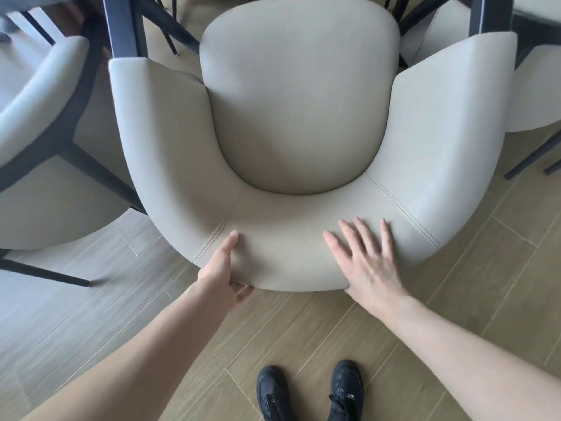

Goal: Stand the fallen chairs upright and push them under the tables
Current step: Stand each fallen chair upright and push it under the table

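I see the chair (pixel 299 117) upright just beyond both hands, its curved backrest nearest me; it is pale beige with dark legs; my left hand (pixel 223 268) grips the backrest's near edge, thumb on top, fingers curled beneath; my right hand (pixel 365 259) lies flat on it, fingers spread.

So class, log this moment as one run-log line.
phase: pushing chair in | chair: upright | left hand: grips backrest rim | right hand: flat on backrest top | neighbour chair: left side
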`<control>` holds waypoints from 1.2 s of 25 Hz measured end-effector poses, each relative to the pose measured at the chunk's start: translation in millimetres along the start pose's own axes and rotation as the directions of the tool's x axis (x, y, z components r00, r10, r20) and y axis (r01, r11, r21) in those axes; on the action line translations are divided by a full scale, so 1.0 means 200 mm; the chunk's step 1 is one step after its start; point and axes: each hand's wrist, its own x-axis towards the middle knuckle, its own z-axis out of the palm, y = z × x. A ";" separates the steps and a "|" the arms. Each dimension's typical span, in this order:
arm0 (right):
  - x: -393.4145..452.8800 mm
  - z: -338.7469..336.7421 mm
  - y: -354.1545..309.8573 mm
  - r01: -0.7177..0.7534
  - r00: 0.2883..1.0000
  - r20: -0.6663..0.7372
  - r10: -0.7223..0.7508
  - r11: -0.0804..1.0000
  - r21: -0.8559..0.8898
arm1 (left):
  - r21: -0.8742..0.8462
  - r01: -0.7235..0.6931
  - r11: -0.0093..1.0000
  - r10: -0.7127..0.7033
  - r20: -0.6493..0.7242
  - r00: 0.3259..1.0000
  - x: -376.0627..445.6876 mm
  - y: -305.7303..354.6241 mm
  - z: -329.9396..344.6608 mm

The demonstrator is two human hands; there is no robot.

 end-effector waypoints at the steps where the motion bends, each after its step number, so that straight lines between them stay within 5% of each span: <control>1: 0.03 -0.02 0.02 0.036 0.998 0.044 -0.034 0.998 -0.053 | -0.024 -0.086 0.996 0.085 -0.030 0.996 -0.01 -0.04 -0.01; 3: 0.09 -0.05 0.05 0.145 0.982 0.145 -0.124 0.978 -0.151 | 0.101 -0.423 0.900 0.435 -0.169 0.885 -0.04 -0.16 -0.05; 4: 0.11 -0.07 0.07 0.171 0.975 0.169 -0.145 0.974 -0.149 | 0.324 -0.651 0.686 0.713 -0.125 0.690 -0.07 -0.23 -0.06; 5: 0.12 -0.09 0.08 0.174 0.974 0.167 -0.151 0.975 -0.138 | 0.521 -0.803 0.290 0.909 0.113 0.402 -0.09 -0.29 -0.06; 6: 0.14 -0.10 0.09 0.178 0.975 0.156 -0.156 0.975 -0.134 | 0.571 -0.806 -0.155 0.888 0.437 0.139 -0.08 -0.31 -0.06; 7: 0.16 -0.12 0.10 0.186 0.974 0.158 -0.164 0.973 -0.134 | 0.495 -0.715 -0.494 0.713 0.701 -0.008 -0.05 -0.29 -0.03; 9: 0.18 -0.15 0.11 0.202 0.969 0.173 -0.178 0.970 -0.132 | 0.378 -0.551 -0.744 0.443 0.897 0.016 -0.02 -0.18 0.06; 13: 0.22 -0.22 0.12 0.193 0.973 0.158 -0.171 0.972 -0.134 | 0.344 -0.279 -0.897 0.320 0.939 0.129 0.00 -0.03 0.14; 22: 0.26 -0.33 0.09 0.187 0.965 0.211 -0.158 0.975 -0.124 | 0.298 -0.308 -0.903 0.285 0.954 0.089 -0.06 0.06 0.14; 30: 0.22 -0.50 0.14 0.229 0.957 0.205 -0.204 0.967 -0.110 | 0.297 -0.360 -0.885 0.235 0.950 0.204 -0.27 0.12 0.13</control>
